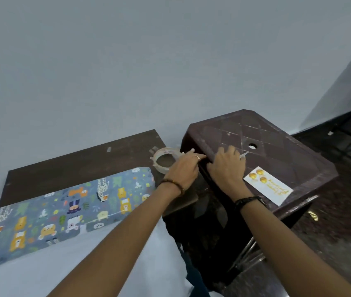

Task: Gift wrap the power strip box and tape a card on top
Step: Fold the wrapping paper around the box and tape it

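Observation:
A long box wrapped in blue animal-print paper [63, 202] lies across the dark table [80, 166] at the left. My left hand [183, 170] holds a clear tape roll [163, 159] near the table's right end. A strip of tape runs from the roll to my right hand [227, 166], which pinches its free end over the brown plastic stool [277, 151]. A white card with gold balloons [267, 185] lies flat on the stool, just right of my right hand.
A pale wall rises behind the table and stool. A white sheet [41, 271] covers the near left. Dark patterned floor [341, 221] shows at the right, with a black chair base at the far right. The stool top has a round hole [251, 145].

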Tool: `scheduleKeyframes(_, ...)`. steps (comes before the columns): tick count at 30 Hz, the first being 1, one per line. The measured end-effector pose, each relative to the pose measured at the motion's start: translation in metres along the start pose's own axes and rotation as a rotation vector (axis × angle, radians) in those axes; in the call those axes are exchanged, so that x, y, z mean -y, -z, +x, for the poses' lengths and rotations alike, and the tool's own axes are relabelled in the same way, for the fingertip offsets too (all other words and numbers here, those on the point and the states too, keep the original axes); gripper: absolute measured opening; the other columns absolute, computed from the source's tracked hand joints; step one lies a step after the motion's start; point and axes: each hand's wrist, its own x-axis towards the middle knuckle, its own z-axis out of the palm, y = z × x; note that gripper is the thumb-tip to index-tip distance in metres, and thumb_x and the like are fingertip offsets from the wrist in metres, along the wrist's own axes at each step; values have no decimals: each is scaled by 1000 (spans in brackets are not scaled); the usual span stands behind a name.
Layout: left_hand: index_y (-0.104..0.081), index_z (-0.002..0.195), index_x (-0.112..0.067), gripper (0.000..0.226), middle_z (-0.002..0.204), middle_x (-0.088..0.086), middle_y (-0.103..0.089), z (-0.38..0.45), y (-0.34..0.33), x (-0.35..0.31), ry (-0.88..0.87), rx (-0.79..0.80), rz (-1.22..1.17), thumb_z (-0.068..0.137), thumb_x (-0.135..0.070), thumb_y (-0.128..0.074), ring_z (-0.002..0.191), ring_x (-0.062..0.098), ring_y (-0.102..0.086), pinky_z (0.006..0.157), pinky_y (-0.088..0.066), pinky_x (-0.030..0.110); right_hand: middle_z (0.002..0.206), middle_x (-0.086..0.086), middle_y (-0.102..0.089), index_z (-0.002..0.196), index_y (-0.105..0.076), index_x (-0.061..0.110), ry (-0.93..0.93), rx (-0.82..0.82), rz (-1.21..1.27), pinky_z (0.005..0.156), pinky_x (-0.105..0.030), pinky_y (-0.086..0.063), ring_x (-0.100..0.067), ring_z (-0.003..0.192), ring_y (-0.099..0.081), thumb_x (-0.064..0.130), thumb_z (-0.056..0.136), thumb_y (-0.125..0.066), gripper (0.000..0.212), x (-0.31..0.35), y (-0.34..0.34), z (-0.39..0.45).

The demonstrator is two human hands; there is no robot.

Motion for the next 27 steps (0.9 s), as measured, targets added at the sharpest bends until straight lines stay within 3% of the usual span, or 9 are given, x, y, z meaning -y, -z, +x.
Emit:
scheduleKeyframes(2, -43, 137, -8, 51, 146, 8, -40, 3, -15, -14, 26, 92, 24, 89, 8, -33, 144, 22, -15, 118, -7, 38, 137, -23, -38, 127, -44, 9, -15, 58, 4, 102, -45, -35, -38, 123, -42, 22, 90, -50, 40, -16, -12, -10)
scheduleKeyframes(4, -41, 138, -7, 54, 147, 11, -37, -1, -24, -23, 60, 134, -8, 87, 10, -31, 145, 23, -11, 118, -3, 37, 130, -18, -46, 118, -50, 9, 23, -6, 56, 83, -38, -43, -34, 115, -49, 14, 92, -47, 27, -21, -17, -19)
scheduleKeyframes(5, -41, 137, -7, 53, 146, 14, -37, -5, -26, -26, 81, 134, -31, 88, 10, -31, 145, 23, -10, 118, -2, 36, 123, -14, -50, 112, -53, 8, 48, -38, 88, 70, -35, -40, -32, 109, -53, 11, 93, -45, 21, -20, -16, -22)
scheduleKeyframes(7, -45, 134, -7, 48, 144, 16, -39, -15, -23, -28, 124, 84, -67, 90, 6, -33, 144, 24, -12, 118, -4, 37, 114, -9, -54, 106, -57, 8, 116, -99, 161, 62, -33, -36, -29, 103, -57, 10, 94, -45, 17, -12, -10, -29)
scheduleKeyframes(11, -55, 123, -6, 39, 133, 15, -51, -43, 10, -16, 183, -77, -12, 90, 2, -35, 138, 27, -27, 116, -10, 41, 124, -6, -56, 111, -62, 17, 280, -144, 337, 71, -35, -50, -26, 107, -59, 19, 92, -54, 20, 15, -8, -55)
scheduleKeyframes(15, -54, 124, -9, 41, 130, 10, -54, -86, 42, 8, 86, -164, 44, 89, 3, -37, 140, 23, -26, 115, 5, 28, 106, -2, -56, 100, -62, 20, 254, -70, 447, 60, -34, -42, -27, 85, -61, 27, 89, -57, 14, 47, -16, -85)
scheduleKeyframes(21, -53, 123, -10, 34, 139, 5, -47, -135, 88, 47, 130, -218, 73, 93, -2, -41, 144, 16, -16, 115, 5, 26, 107, -9, -56, 98, -59, 13, 224, 42, 366, 71, -37, -45, -33, 92, -58, 24, 91, -52, 16, 78, -34, -99)
scheduleKeyframes(25, -49, 129, -14, 37, 146, 3, -38, -160, 111, 80, 176, -153, 158, 93, -21, -52, 144, 14, -12, 116, 3, 28, 94, -7, -60, 87, -60, 11, 249, 65, 368, 63, -34, -41, -32, 87, -59, 24, 89, -51, 16, 81, -34, -97)
scheduleKeyframes(27, -42, 136, -18, 58, 151, -2, -29, -173, 117, 92, 193, -76, 216, 87, -46, -53, 144, 11, -9, 117, 2, 31, 84, -6, -62, 79, -59, 10, 253, 55, 349, 57, -32, -36, -30, 81, -59, 22, 87, -51, 16, 79, -31, -98)
